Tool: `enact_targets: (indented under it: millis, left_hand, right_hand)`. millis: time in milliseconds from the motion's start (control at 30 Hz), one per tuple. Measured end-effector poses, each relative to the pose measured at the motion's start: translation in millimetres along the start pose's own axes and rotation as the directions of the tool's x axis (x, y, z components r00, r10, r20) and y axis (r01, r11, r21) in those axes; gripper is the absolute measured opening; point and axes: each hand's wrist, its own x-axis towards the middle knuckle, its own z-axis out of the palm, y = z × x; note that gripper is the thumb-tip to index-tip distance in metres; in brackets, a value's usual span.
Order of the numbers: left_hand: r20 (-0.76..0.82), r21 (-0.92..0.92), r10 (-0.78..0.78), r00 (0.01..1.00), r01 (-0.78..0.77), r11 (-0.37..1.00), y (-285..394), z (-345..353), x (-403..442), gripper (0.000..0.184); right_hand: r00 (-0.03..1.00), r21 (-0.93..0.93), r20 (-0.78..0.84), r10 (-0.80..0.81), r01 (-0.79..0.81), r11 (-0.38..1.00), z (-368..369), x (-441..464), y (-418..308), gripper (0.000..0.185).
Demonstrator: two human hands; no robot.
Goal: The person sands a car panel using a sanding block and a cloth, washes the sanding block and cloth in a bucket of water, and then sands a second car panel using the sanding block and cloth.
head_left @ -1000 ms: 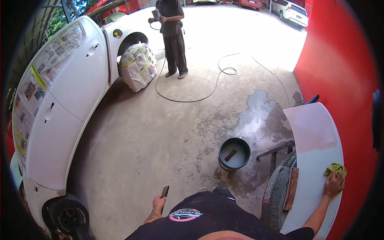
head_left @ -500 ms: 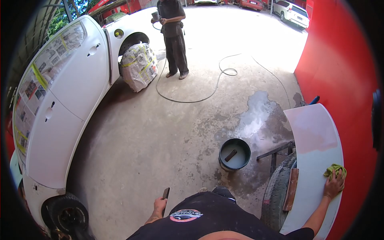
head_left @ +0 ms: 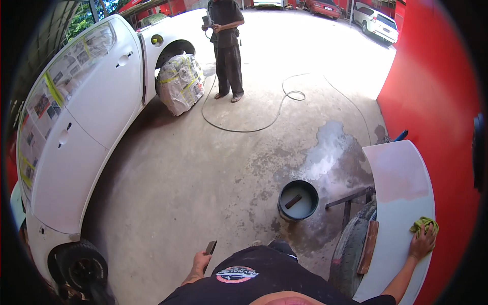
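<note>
On the right, a curved white body panel [head_left: 394,223] with a pale pinkish patch at its far end is propped up. My right hand [head_left: 423,243] presses a crumpled yellow-green cloth [head_left: 424,224] against its outer edge, fingers bent over the cloth. My left hand [head_left: 202,261], low and left of my body, is closed around a dark, flat sanding block [head_left: 210,247], held in the air away from any surface. Between the hands, further forward, a black bucket [head_left: 281,209] of cloudy water stands on the floor with a similar brown block [head_left: 293,202] in it.
A white vehicle [head_left: 104,112] masked with newspaper lines the left side. Ahead, a person [head_left: 227,48] in dark clothes holds a spray gun [head_left: 207,21]. A hose [head_left: 244,131] loops over the concrete floor. A tire [head_left: 351,254], wood strip [head_left: 368,246] and red wall [head_left: 432,101] are at the right.
The whole view has shifted slightly, with most things a little lower in the picture. My right hand keeps the cloth on the panel's edge; my left hand still grips the block.
</note>
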Motion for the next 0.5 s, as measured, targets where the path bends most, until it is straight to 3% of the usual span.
enact_targets:
  millis: [500]
  left_hand:
    - [0.067, -0.016, -0.007, 0.998, 0.008, 1.000, -1, -2, 8, 0.052]
  right_hand:
    - [0.999, -0.005, 0.039, 0.012, -0.012, 1.000, -17, 0, -7, 0.058]
